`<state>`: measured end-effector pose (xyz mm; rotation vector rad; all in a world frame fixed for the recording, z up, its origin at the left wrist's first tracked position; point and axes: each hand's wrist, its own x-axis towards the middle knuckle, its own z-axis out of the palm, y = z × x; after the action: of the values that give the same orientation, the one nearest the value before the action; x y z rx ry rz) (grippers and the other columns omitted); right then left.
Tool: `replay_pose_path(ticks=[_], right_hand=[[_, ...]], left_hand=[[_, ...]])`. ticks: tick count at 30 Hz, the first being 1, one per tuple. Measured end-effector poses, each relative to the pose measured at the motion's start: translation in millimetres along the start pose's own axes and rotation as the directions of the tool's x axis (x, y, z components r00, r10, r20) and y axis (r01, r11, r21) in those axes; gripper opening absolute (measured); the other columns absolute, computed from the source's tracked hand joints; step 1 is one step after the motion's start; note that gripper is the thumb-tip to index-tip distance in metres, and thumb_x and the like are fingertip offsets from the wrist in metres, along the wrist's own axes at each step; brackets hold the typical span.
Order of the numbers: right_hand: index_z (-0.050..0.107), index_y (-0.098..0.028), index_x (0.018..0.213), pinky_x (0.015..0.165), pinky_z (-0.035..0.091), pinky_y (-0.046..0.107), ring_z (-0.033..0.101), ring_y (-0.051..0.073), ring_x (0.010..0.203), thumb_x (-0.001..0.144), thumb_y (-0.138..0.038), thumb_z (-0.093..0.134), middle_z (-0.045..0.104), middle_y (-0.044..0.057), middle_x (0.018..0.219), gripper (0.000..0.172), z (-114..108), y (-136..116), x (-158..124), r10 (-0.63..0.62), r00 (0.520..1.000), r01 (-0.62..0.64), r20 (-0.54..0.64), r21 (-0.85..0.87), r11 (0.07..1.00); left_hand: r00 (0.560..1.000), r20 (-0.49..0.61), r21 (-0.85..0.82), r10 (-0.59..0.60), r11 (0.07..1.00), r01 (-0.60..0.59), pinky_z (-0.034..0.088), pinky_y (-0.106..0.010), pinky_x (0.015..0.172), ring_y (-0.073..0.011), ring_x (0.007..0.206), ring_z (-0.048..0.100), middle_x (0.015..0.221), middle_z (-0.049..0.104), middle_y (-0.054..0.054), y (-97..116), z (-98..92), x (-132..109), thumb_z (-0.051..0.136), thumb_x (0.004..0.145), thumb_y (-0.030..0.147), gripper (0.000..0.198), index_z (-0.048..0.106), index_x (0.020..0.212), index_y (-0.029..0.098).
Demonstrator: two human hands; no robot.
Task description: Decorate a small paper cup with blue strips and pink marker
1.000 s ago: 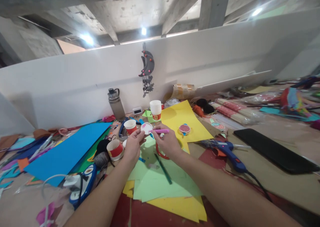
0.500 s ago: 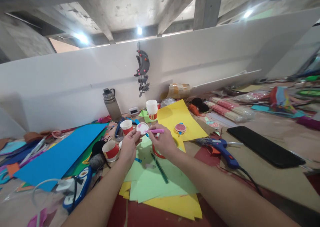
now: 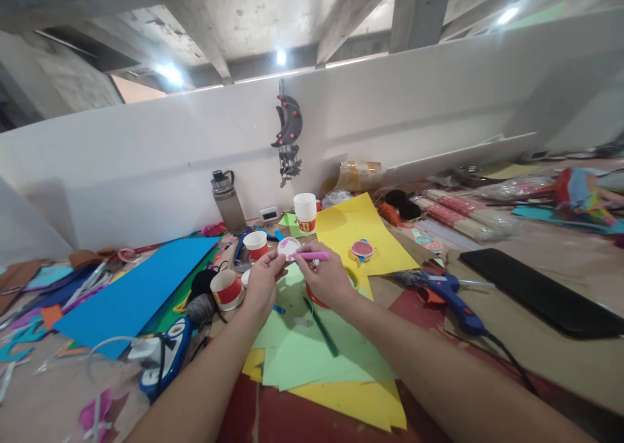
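Observation:
My left hand (image 3: 259, 286) pinches a small white paper disc (image 3: 287, 247) with pink marks and holds it up above the table. My right hand (image 3: 327, 277) grips a pink marker (image 3: 312, 256) lying sideways, its tip on the disc. Under the hands lie light green paper sheets (image 3: 312, 352) on yellow ones. A red tape ring (image 3: 314, 298) and a dark green pencil (image 3: 322, 318) lie just below my right hand.
Red-and-white paper cups (image 3: 227, 290) stand left of my hands and behind them. A blue sheet (image 3: 131, 293) lies at the left, a yellow sheet (image 3: 363, 232) with a pink round piece (image 3: 361, 249) behind. A blue glue gun (image 3: 451, 293), black pad (image 3: 541, 290) and water bottle (image 3: 227, 201) are around.
Both hands keep their grip on the disc and the marker. Only the view has shifted slightly left and back; the marker tip stays at the disc.

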<state>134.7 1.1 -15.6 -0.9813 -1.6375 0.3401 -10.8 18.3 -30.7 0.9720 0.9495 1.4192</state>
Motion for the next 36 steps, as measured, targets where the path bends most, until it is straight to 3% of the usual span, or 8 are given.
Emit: replay_pose_path(ticks=[3, 7, 12, 17, 21, 26, 31, 36], right_hand=[[0.063, -0.021, 0.083, 0.073, 0.047, 0.033, 0.062, 0.020, 0.081, 0.081, -0.030, 0.054, 0.069, 0.005, 0.085, 0.012, -1.5, 1.8, 1.2, 0.057, 0.997, -0.057, -0.045, -0.009, 0.998], [0.063, -0.022, 0.083, 0.073, 0.048, 0.032, 0.063, 0.019, 0.079, 0.081, -0.030, 0.054, 0.069, 0.004, 0.082, 0.012, -2.5, 1.0, 1.3, 0.033, 0.999, -0.033, 0.009, 0.032, 0.999], [0.063, -0.021, 0.084, 0.074, 0.048, 0.033, 0.062, 0.021, 0.083, 0.082, -0.032, 0.054, 0.068, 0.005, 0.088, 0.014, -4.5, 2.6, 2.4, 0.083, 0.996, -0.081, -0.035, 0.048, 0.996], [0.063, -0.022, 0.086, 0.075, 0.048, 0.033, 0.063, 0.021, 0.083, 0.082, -0.033, 0.054, 0.069, 0.005, 0.087, 0.014, -2.7, 3.8, 1.5, 0.057, 0.998, -0.058, 0.018, 0.050, 0.997], [0.063, -0.021, 0.085, 0.074, 0.048, 0.033, 0.063, 0.021, 0.083, 0.082, -0.033, 0.055, 0.069, 0.005, 0.088, 0.015, -2.8, 3.1, 1.3, 0.104, 0.994, -0.102, -0.033, 0.041, 0.994], [0.064, -0.022, 0.085, 0.073, 0.048, 0.033, 0.063, 0.020, 0.083, 0.082, -0.031, 0.054, 0.069, 0.004, 0.086, 0.014, -2.4, 2.0, 0.4, 0.051, 0.998, -0.052, 0.030, 0.048, 0.997], [0.063, -0.021, 0.085, 0.074, 0.048, 0.034, 0.063, 0.021, 0.083, 0.082, -0.033, 0.054, 0.069, 0.006, 0.088, 0.015, -4.4, 3.6, 2.5, 0.084, 0.996, -0.083, -0.034, 0.033, 0.996], [0.064, -0.022, 0.084, 0.074, 0.048, 0.033, 0.063, 0.021, 0.083, 0.082, -0.031, 0.054, 0.069, 0.005, 0.086, 0.014, -5.7, 0.4, 2.8, 0.058, 0.998, -0.058, 0.011, 0.032, 0.998]], left_hand=[[1.000, 0.009, 0.001, -0.008, 1.000, 0.008, 0.042, -0.022, 0.064, -0.0140, 0.077, 0.063, 0.085, 0.069, -0.005, 0.0, 0.2, -1.1, 0.078, 0.060, 0.033, 0.033, 0.067, 0.086, 0.016], [1.000, 0.023, -0.005, 0.004, 1.000, -0.003, 0.041, -0.021, 0.062, -0.0126, 0.073, 0.063, 0.081, 0.069, -0.004, -0.1, 0.6, -1.7, 0.077, 0.061, 0.033, 0.031, 0.067, 0.084, 0.016], [1.000, 0.026, 0.007, -0.007, 1.000, 0.007, 0.041, -0.020, 0.063, -0.0130, 0.075, 0.063, 0.083, 0.069, -0.005, 0.4, 1.4, -2.1, 0.076, 0.062, 0.032, 0.031, 0.067, 0.087, 0.016], [1.000, 0.027, 0.014, 0.006, 1.000, -0.006, 0.041, -0.022, 0.064, -0.0146, 0.077, 0.063, 0.084, 0.070, -0.006, 1.1, 1.6, -3.4, 0.076, 0.062, 0.033, 0.030, 0.067, 0.086, 0.016], [1.000, 0.027, 0.042, 0.002, 0.999, -0.003, 0.041, -0.022, 0.065, -0.0150, 0.078, 0.063, 0.087, 0.070, -0.007, 1.7, 2.1, -4.8, 0.076, 0.063, 0.035, 0.033, 0.067, 0.088, 0.016], [1.000, 0.026, 0.025, 0.007, 1.000, -0.008, 0.040, -0.022, 0.064, -0.0141, 0.076, 0.063, 0.085, 0.070, -0.006, 2.1, 2.6, -4.9, 0.077, 0.062, 0.034, 0.032, 0.067, 0.087, 0.016], [1.000, 0.012, 0.020, -0.008, 1.000, 0.008, 0.040, -0.022, 0.064, -0.0155, 0.077, 0.063, 0.085, 0.070, -0.006, 2.8, 2.5, -4.4, 0.077, 0.060, 0.034, 0.032, 0.067, 0.085, 0.016], [1.000, 0.027, 0.005, -0.002, 1.000, 0.002, 0.040, -0.021, 0.065, -0.0130, 0.076, 0.063, 0.082, 0.070, -0.004, 2.0, 1.0, -3.8, 0.076, 0.063, 0.033, 0.028, 0.067, 0.085, 0.017]])
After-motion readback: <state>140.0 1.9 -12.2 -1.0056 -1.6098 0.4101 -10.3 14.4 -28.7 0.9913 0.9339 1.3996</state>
